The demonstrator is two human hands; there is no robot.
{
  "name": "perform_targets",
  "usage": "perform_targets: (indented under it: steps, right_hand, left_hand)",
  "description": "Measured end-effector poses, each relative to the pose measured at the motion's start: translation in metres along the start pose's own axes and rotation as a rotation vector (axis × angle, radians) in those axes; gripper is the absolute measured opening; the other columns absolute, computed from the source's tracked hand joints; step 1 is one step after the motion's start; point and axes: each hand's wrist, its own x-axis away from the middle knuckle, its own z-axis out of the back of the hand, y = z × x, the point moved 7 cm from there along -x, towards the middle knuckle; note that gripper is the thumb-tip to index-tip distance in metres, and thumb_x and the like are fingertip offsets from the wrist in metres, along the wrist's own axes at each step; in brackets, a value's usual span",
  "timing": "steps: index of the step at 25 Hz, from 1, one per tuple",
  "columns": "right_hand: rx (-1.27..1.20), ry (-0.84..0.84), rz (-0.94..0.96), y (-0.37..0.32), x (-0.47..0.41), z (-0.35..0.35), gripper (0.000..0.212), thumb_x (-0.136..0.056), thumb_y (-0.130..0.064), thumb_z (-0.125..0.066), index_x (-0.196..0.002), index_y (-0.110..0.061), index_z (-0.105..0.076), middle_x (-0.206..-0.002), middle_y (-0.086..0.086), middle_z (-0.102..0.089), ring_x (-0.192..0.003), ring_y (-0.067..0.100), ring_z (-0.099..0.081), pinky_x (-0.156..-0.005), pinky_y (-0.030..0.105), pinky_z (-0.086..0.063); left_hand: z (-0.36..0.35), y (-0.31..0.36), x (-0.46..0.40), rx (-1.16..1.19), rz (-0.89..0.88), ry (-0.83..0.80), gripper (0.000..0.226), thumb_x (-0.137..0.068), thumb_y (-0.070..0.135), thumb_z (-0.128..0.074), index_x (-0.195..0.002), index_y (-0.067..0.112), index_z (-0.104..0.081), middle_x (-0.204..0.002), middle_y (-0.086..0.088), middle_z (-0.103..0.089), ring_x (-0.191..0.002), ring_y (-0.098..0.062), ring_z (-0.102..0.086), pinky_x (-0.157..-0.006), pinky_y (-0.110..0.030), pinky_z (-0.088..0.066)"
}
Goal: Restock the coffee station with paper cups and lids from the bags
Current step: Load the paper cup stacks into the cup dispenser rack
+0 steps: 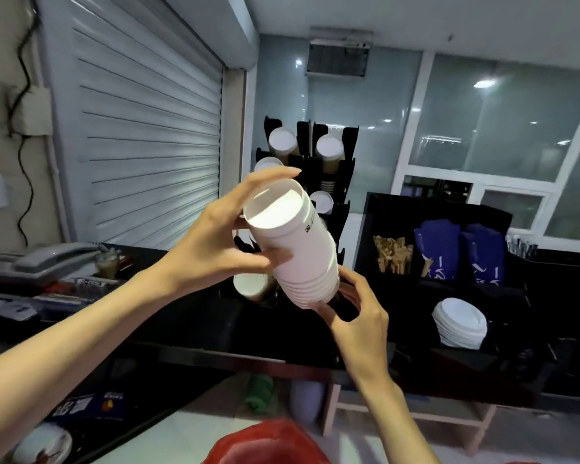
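A stack of white paper cups [295, 249] is tilted in mid-air, its open mouth toward me, in front of the black cup dispenser rack [344, 169]. My left hand [228, 242] grips the stack near its top, fingers over the rim. My right hand [359, 313] holds the bottom end of the stack with curled fingers. The rack's slots hold several cups, their white mouths facing out. A pile of white lids [459, 323] lies in a black tray to the right.
A black organizer [369, 229] holds wooden stirrers [392, 254] and blue packets [437, 249]. A grey telephone [44, 261] and papers sit at the left on the dark counter [188, 323]. A red bag [265, 443] is below, near me. A roller shutter fills the left wall.
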Motion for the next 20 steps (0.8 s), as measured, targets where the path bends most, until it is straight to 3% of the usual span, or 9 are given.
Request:
perform_targets:
  steps: [3, 9, 12, 17, 20]
  right_hand:
    - [-0.022, 0.014, 0.052, -0.015, -0.035, 0.003, 0.061, -0.072, -0.030, -0.088, -0.127, -0.027, -0.062, -0.119, -0.013, -0.069, -0.112, 0.004, -0.065, -0.097, 0.025, -0.051]
    - [0.022, -0.012, 0.123, -0.030, -0.102, 0.003, 0.060, -0.078, -0.025, -0.085, -0.129, -0.034, -0.055, -0.121, -0.030, -0.060, -0.115, -0.007, -0.059, -0.097, 0.011, -0.045]
    - [0.061, -0.018, 0.140, -0.027, -0.132, 0.002, 0.062, -0.078, -0.023, -0.086, -0.127, -0.040, -0.052, -0.121, -0.030, -0.058, -0.115, -0.009, -0.058, -0.097, 0.009, -0.043]
    - [0.090, -0.045, 0.135, -0.012, -0.177, -0.003, 0.066, -0.076, -0.015, -0.086, -0.127, -0.035, -0.049, -0.119, -0.024, -0.059, -0.106, -0.021, -0.055, -0.091, 0.003, -0.042]
    - [0.083, -0.083, 0.121, -0.002, -0.197, -0.012, 0.064, -0.079, -0.014, -0.085, -0.130, -0.029, -0.050, -0.118, -0.032, -0.053, -0.103, -0.022, -0.053, -0.086, -0.001, -0.041]
  left_hand:
    - [0.011, 0.006, -0.023, -0.010, -0.071, 0.039, 0.081, -0.075, 0.008, -0.081, -0.145, 0.011, -0.039, -0.143, 0.000, -0.050, -0.125, -0.019, -0.053, -0.099, -0.017, -0.042]
    - [0.018, 0.003, -0.066, -0.042, -0.157, 0.040, 0.084, -0.076, 0.011, -0.084, -0.146, 0.014, -0.037, -0.148, 0.003, -0.045, -0.130, -0.012, -0.049, -0.098, -0.016, -0.045]
    - [0.021, -0.012, -0.085, -0.086, -0.186, 0.061, 0.085, -0.075, 0.014, -0.085, -0.146, 0.013, -0.037, -0.148, 0.005, -0.045, -0.129, -0.011, -0.049, -0.100, -0.018, -0.045]
    - [0.014, -0.046, -0.108, -0.126, -0.172, 0.079, 0.085, -0.076, 0.021, -0.086, -0.145, 0.020, -0.037, -0.148, 0.005, -0.046, -0.128, -0.016, -0.050, -0.103, -0.038, -0.050]
    - [0.008, -0.063, -0.119, -0.134, -0.165, 0.084, 0.082, -0.078, 0.026, -0.084, -0.145, 0.021, -0.037, -0.147, 0.006, -0.046, -0.128, -0.015, -0.050, -0.104, -0.044, -0.049]
